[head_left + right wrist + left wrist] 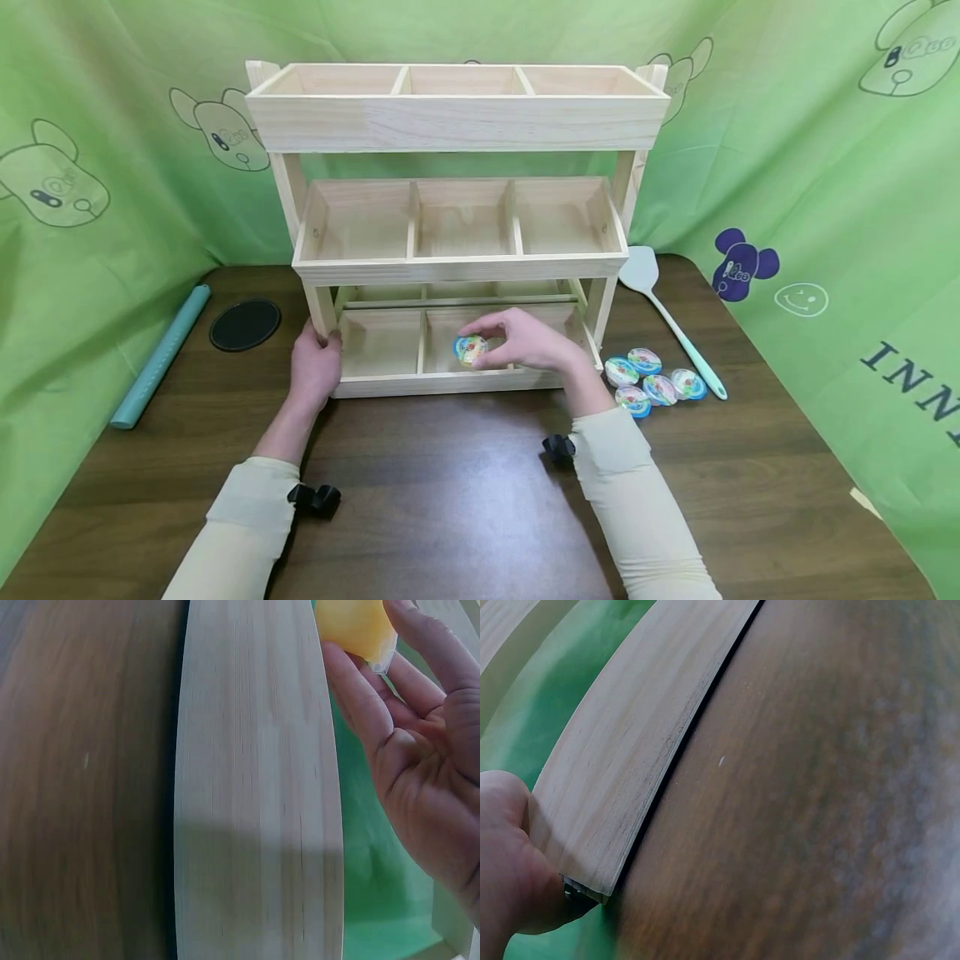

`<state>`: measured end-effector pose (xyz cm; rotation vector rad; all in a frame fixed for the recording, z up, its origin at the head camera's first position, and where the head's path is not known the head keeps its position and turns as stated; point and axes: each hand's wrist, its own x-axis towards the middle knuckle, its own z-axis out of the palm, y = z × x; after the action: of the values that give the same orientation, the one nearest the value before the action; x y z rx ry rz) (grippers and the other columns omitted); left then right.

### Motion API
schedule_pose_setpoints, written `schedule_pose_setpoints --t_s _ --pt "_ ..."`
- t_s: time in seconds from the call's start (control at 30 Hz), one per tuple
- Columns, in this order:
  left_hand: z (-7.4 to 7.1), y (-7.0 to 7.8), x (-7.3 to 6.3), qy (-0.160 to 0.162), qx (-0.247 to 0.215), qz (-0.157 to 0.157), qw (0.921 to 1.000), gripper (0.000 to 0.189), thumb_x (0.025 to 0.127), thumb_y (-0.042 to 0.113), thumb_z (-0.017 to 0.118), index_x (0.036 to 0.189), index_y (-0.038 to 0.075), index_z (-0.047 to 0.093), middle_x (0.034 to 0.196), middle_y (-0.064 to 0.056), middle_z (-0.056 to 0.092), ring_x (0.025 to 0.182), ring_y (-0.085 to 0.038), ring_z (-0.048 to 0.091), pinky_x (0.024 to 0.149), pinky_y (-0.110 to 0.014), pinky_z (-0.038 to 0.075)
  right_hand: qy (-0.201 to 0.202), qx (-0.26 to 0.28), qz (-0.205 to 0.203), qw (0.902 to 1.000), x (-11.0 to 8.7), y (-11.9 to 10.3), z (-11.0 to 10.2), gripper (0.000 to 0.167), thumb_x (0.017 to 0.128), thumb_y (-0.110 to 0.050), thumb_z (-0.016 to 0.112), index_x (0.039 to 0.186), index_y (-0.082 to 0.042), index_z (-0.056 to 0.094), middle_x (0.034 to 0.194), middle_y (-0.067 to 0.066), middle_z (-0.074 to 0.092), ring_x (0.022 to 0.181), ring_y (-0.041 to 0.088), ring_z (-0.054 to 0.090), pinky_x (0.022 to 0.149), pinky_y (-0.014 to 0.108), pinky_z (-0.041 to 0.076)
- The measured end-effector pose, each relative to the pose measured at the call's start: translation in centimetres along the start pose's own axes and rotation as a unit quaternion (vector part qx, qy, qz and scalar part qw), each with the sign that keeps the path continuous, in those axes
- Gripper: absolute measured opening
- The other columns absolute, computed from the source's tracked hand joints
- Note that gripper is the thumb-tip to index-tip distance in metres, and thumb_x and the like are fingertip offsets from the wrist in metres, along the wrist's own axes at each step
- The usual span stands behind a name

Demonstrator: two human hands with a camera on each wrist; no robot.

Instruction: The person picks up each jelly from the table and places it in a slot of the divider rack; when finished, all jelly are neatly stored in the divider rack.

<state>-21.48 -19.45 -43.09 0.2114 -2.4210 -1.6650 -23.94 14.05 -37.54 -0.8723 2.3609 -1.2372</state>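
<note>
A three-tier wooden rack (pixel 457 125) with divided trays stands on the table. Between the thumb and fingers of my right hand (pixel 525 340) is a small jelly cup (pixel 470 350) with a colourful printed lid, held over the middle compartment of the bottom tray (pixel 378 342). Seen from the right wrist, the cup's yellow side (pixel 356 628) shows above the fingers, near the tray's front board (pixel 259 780). My left hand (pixel 314 367) grips the rack's lower left corner; in the left wrist view its thumb side lies against the end of the board (pixel 630 765), its other fingers mostly hidden.
Several more jelly cups (pixel 660 389) lie grouped on the table right of the rack, beside a pale blue spatula (pixel 678 333). On the left are a black round disc (pixel 245 325) and a teal roll (pixel 161 358). Green printed cloth (pixel 795 192) surrounds the table.
</note>
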Motion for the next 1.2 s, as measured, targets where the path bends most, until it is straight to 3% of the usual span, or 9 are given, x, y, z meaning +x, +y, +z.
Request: schedule_pose_setpoints --t_s 0.23,0.43,0.57,0.83,1.03,1.2 --pt "0.0 -0.1 0.0 -0.004 0.008 -0.008 0.9999 0.047 0.105 0.012 0.042 0.147 -0.009 0.039 0.136 -0.033 0.052 0.114 -0.037 0.052 0.097 -0.049 0.044 0.000 0.017 -0.003 0.9998 1.4 -0.7 0.9 0.050 0.083 -0.014 0.082 0.131 -0.010 0.068 0.107 0.002 0.071 0.087 0.019 0.065 0.064 0.033 0.054" --pt "0.0 -0.1 -0.1 -0.006 0.018 -0.014 0.9997 0.045 0.105 0.014 0.042 0.143 -0.010 0.044 0.121 -0.029 0.056 0.093 -0.031 0.051 0.078 -0.038 0.044 0.020 0.021 -0.004 0.9996 2.3 -1.2 1.5 0.048 0.085 -0.012 0.081 0.131 -0.009 0.068 0.107 0.001 0.072 0.093 0.022 0.066 0.073 0.031 0.054" --pt "0.1 -0.1 -0.1 -0.005 0.021 -0.015 0.9997 0.044 0.105 0.015 0.042 0.141 -0.010 0.045 0.123 -0.030 0.057 0.099 -0.033 0.052 0.084 -0.041 0.043 0.035 0.017 -0.005 0.9992 2.9 -1.4 2.0 0.048 0.084 -0.013 0.082 0.130 -0.007 0.068 0.108 0.002 0.072 0.098 0.021 0.067 0.078 0.030 0.054" --pt "0.1 -0.3 0.0 -0.009 0.017 -0.016 0.9997 0.047 0.105 0.016 0.041 0.144 -0.011 0.041 0.134 -0.034 0.053 0.113 -0.038 0.053 0.096 -0.052 0.044 0.052 0.017 0.007 0.9985 4.1 -2.0 3.0 0.049 0.084 -0.019 0.084 0.130 -0.010 0.069 0.100 0.000 0.071 0.097 0.023 0.064 0.074 0.030 0.051" --pt "0.0 -0.3 0.0 -0.008 0.010 -0.013 0.9998 0.047 0.105 0.013 0.042 0.145 -0.011 0.040 0.131 -0.034 0.055 0.102 -0.037 0.054 0.088 -0.047 0.046 0.058 0.023 0.010 0.9980 5.0 -2.5 3.9 0.048 0.083 -0.020 0.084 0.128 -0.011 0.070 0.098 0.000 0.071 0.095 0.020 0.063 0.074 0.029 0.050" --pt "0.0 0.0 -0.1 -0.010 0.012 -0.018 0.9997 0.047 0.105 0.013 0.042 0.145 -0.010 0.040 0.130 -0.033 0.055 0.104 -0.036 0.054 0.086 -0.045 0.045 0.061 0.020 0.016 0.9978 5.8 -2.8 4.5 0.048 0.084 -0.022 0.083 0.129 -0.011 0.069 0.100 0.000 0.071 0.095 0.016 0.062 0.076 0.028 0.050"
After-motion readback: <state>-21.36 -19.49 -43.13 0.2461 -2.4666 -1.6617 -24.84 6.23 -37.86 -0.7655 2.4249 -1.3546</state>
